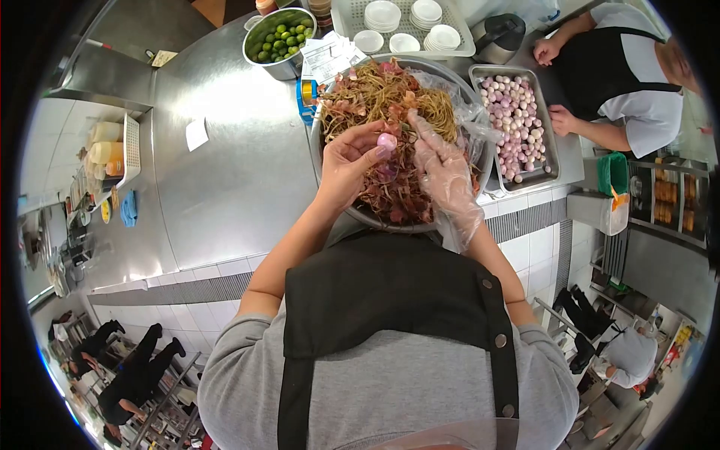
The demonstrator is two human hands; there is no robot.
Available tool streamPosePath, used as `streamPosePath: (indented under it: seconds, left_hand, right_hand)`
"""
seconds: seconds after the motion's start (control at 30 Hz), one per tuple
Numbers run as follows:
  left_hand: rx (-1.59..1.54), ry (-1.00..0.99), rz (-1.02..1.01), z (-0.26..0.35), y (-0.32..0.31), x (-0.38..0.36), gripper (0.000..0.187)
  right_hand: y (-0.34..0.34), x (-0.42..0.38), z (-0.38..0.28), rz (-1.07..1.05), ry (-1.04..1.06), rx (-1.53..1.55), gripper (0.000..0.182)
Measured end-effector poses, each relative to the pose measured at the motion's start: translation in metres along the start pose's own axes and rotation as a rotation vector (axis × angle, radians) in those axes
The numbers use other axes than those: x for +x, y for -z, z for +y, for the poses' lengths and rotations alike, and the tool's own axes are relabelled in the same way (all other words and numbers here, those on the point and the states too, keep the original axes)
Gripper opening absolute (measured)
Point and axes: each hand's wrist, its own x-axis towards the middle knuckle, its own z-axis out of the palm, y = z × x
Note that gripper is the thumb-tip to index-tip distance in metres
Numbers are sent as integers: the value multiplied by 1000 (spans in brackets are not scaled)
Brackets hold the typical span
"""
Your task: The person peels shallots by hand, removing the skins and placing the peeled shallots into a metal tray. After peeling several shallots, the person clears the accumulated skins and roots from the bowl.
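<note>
A large metal bowl point(486, 161) holds a heap of dry roots, reddish skins point(397, 196) and small shallots, with clear plastic at its right side. Over its left part, my bare left hand point(351, 161) pinches a small peeled pink shallot point(386, 141) between thumb and fingers. My right hand point(442, 169), in a clear plastic glove, is over the right part of the heap with its fingers extended. No object shows in it. To the right of the bowl lies a metal tray point(553, 161) of peeled shallots point(514, 120).
A bowl of green limes point(283, 43), paper slips point(330, 58), a blue-and-yellow tape dispenser point(307, 97) and a basket of white dishes point(405, 43) stand behind. A co-worker point(600, 71) has a hand at the tray's right edge. Other people are farther off.
</note>
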Motion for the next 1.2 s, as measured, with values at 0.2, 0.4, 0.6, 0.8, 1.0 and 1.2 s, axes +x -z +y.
streamPosePath:
  seconds: [0.2, 0.4, 0.6, 0.8, 1.0, 1.2]
  left_hand:
    - [55, 17, -3, 1, 7, 2, 30]
    - [55, 14, -16, -4, 8, 2, 26]
    - [24, 9, -49, 1, 0, 0, 27]
    - [10, -6, 2, 4, -1, 2, 28]
    - [24, 15, -29, 2, 3, 2, 26]
    - [6, 19, -26, 9, -3, 0, 26]
  right_hand:
    - [8, -11, -23, -138, 29, -261, 48]
    - [2, -8, -17, -207, -128, -77, 44]
    - [8, -2, -8, -132, -31, 116, 46]
    - [5, -15, -27, -129, -61, -43, 48]
    - [0, -11, -22, -162, -2, -128, 44]
    - [7, -4, -8, -28, 9, -59, 44]
